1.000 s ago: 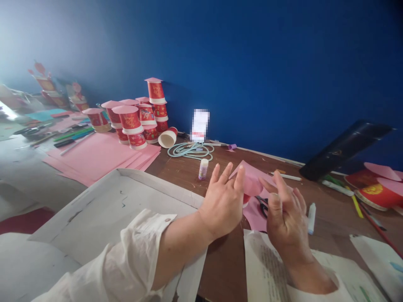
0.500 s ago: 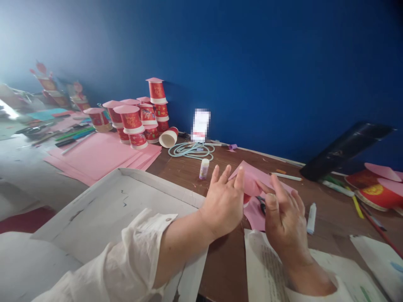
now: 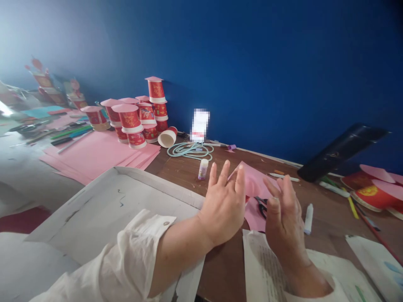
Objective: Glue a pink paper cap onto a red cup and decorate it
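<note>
My left hand (image 3: 223,207) is raised above the brown table with its fingers stretched out and spread. Facing it, my right hand (image 3: 285,222) is also open, its fingers extended. Behind and between the two hands lies pink paper (image 3: 256,180), partly covered by my fingers. A small rounded pink and red piece shows beside my left fingertips; I cannot make out what it is or whether I touch it. Dark-handled scissors (image 3: 262,206) rest on a pink scrap (image 3: 254,217) near my right thumb. An uncapped glue stick (image 3: 203,169) stands upright left of my left hand.
Red paper cups (image 3: 127,119) with pink tops are stacked at the left on pink sheets (image 3: 91,155). A white tray (image 3: 126,201) lies under my left forearm. Behind are a coiled cable (image 3: 189,151) and phone (image 3: 200,126); a black cylinder (image 3: 343,151) leans at right.
My right hand's fingers have lifted and drawn closer together, uncovering more of the scissors. My left hand stays nearly in place, and the view has shifted slightly.
</note>
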The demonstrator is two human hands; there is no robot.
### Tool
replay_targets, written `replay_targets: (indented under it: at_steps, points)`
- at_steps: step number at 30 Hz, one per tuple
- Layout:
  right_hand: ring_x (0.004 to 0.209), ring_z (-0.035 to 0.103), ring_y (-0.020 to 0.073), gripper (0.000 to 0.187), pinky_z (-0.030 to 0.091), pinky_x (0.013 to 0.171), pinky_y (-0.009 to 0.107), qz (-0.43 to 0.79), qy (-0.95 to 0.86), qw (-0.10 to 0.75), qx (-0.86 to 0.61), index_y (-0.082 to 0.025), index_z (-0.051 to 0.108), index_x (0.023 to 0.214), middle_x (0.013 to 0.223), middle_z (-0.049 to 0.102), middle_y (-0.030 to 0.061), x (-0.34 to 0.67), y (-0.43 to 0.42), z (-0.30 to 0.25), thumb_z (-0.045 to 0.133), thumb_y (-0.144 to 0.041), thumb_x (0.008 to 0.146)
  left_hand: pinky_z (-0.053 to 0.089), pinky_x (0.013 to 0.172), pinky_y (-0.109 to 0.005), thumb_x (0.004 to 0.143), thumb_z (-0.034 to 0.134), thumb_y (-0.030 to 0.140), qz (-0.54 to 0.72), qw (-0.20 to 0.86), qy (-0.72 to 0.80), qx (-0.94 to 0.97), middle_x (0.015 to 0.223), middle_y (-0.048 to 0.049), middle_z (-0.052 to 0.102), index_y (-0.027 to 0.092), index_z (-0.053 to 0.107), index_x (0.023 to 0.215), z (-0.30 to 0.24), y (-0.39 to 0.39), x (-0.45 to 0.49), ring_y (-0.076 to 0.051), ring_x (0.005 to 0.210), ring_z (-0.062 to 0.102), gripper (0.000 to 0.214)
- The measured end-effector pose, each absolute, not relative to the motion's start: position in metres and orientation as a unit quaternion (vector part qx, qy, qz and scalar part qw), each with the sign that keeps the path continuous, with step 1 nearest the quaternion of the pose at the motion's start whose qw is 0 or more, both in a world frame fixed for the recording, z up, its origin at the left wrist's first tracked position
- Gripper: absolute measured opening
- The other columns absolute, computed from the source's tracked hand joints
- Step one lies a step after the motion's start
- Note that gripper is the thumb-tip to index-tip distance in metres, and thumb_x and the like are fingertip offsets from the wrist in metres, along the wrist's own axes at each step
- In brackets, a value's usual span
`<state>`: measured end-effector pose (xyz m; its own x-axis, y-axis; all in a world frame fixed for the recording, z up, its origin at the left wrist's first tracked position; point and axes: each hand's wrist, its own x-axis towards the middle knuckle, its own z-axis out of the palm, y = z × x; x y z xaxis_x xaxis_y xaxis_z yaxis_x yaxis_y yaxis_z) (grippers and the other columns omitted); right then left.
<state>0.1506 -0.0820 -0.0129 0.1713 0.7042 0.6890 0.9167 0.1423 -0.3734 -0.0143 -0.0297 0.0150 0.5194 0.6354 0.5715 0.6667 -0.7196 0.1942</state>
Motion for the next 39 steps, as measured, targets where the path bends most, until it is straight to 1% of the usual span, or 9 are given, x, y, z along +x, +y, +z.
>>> replay_targets:
  at_steps: [5, 8, 18, 22, 25, 27, 29, 32, 39]
  points:
    - [0.143, 0.043, 0.0303, 0.067, 0.026, 0.115, 0.065, -0.14, -0.652, 0.401, -0.628, -0.014, 0.014, 0.16, 0.13, 0.068, 0.0151, 0.143, -0.085, -0.015, 0.029, -0.048, 0.104, 0.016, 0.12, -0.064, 0.095, 0.034, 0.014, -0.268, 0.063, -0.386, -0.88, 0.134, -0.0213, 0.063, -0.006, 0.03, 0.148, 0.013, -0.037, -0.01, -0.04, 0.147, 0.029, 0.057]
    - [0.143, 0.043, 0.0299, 0.068, 0.025, 0.116, 0.064, -0.135, -0.648, 0.393, -0.638, -0.012, 0.019, 0.159, 0.128, 0.069, 0.0141, 0.141, -0.085, -0.016, 0.03, -0.049, 0.104, 0.014, 0.12, -0.064, 0.096, 0.034, 0.018, -0.257, 0.071, -0.385, -0.884, 0.137, -0.0201, 0.061, -0.004, 0.031, 0.149, 0.011, -0.038, -0.009, -0.039, 0.148, 0.027, 0.058]
    - [0.142, 0.044, 0.0284, 0.067, 0.024, 0.118, 0.061, -0.117, -0.645, 0.38, -0.653, -0.015, 0.024, 0.158, 0.13, 0.069, 0.011, 0.144, -0.084, -0.018, 0.028, -0.052, 0.103, 0.012, 0.121, -0.064, 0.096, 0.032, 0.019, -0.211, 0.064, -0.384, -0.897, 0.142, -0.0179, 0.058, -0.001, 0.031, 0.151, 0.013, -0.038, -0.01, -0.037, 0.149, 0.027, 0.058]
    - [0.142, 0.044, 0.0289, 0.063, 0.024, 0.117, 0.062, -0.105, -0.642, 0.37, -0.663, -0.017, 0.025, 0.158, 0.132, 0.068, 0.0109, 0.143, -0.084, -0.016, 0.029, -0.05, 0.104, 0.013, 0.121, -0.062, 0.097, 0.032, 0.018, -0.203, 0.05, -0.393, -0.895, 0.133, -0.0193, 0.064, -0.002, 0.028, 0.151, 0.014, -0.035, -0.011, -0.035, 0.148, 0.031, 0.058]
    - [0.146, 0.038, 0.0288, 0.068, 0.027, 0.115, 0.063, -0.115, -0.638, 0.388, -0.655, -0.016, 0.012, 0.161, 0.144, 0.058, 0.0145, 0.143, -0.088, -0.013, 0.031, -0.048, 0.104, 0.014, 0.121, -0.062, 0.096, 0.033, 0.016, -0.239, 0.035, -0.396, -0.886, 0.129, -0.0184, 0.067, -0.002, 0.027, 0.151, 0.017, -0.032, -0.014, -0.036, 0.147, 0.032, 0.058]
    - [0.148, 0.035, 0.0276, 0.069, 0.025, 0.117, 0.062, -0.128, -0.635, 0.401, -0.648, -0.016, 0.008, 0.161, 0.15, 0.051, 0.0154, 0.142, -0.094, -0.012, 0.031, -0.047, 0.104, 0.014, 0.121, -0.063, 0.095, 0.036, 0.015, -0.283, 0.034, -0.393, -0.874, 0.121, -0.0174, 0.07, -0.002, 0.027, 0.151, 0.019, -0.031, -0.018, -0.037, 0.146, 0.033, 0.059]
    - [0.147, 0.035, 0.0267, 0.066, 0.019, 0.119, 0.062, -0.14, -0.641, 0.39, -0.646, -0.016, 0.012, 0.16, 0.147, 0.054, 0.0139, 0.142, -0.099, -0.012, 0.032, -0.044, 0.104, 0.016, 0.121, -0.061, 0.094, 0.038, 0.013, -0.325, 0.037, -0.38, -0.865, 0.112, -0.0151, 0.074, -0.001, 0.029, 0.149, 0.02, -0.032, -0.021, -0.036, 0.145, 0.036, 0.058]
    - [0.142, 0.043, 0.0278, 0.067, 0.015, 0.12, 0.062, -0.159, -0.67, 0.355, -0.632, -0.014, 0.015, 0.16, 0.136, 0.064, 0.0131, 0.141, -0.106, -0.014, 0.035, -0.044, 0.104, 0.022, 0.12, -0.058, 0.092, 0.04, 0.01, -0.356, 0.038, -0.349, -0.866, 0.107, -0.0128, 0.075, 0.001, 0.036, 0.146, 0.021, -0.036, -0.024, -0.035, 0.141, 0.042, 0.055]
    - [0.139, 0.046, 0.0302, 0.07, 0.018, 0.119, 0.062, -0.182, -0.7, 0.339, -0.602, -0.011, 0.015, 0.16, 0.13, 0.068, 0.0137, 0.136, -0.112, -0.014, 0.038, -0.045, 0.102, 0.028, 0.117, -0.057, 0.09, 0.041, 0.008, -0.344, 0.031, -0.338, -0.875, 0.107, -0.0137, 0.076, 0.0, 0.039, 0.143, 0.019, -0.041, -0.023, -0.034, 0.14, 0.045, 0.054]
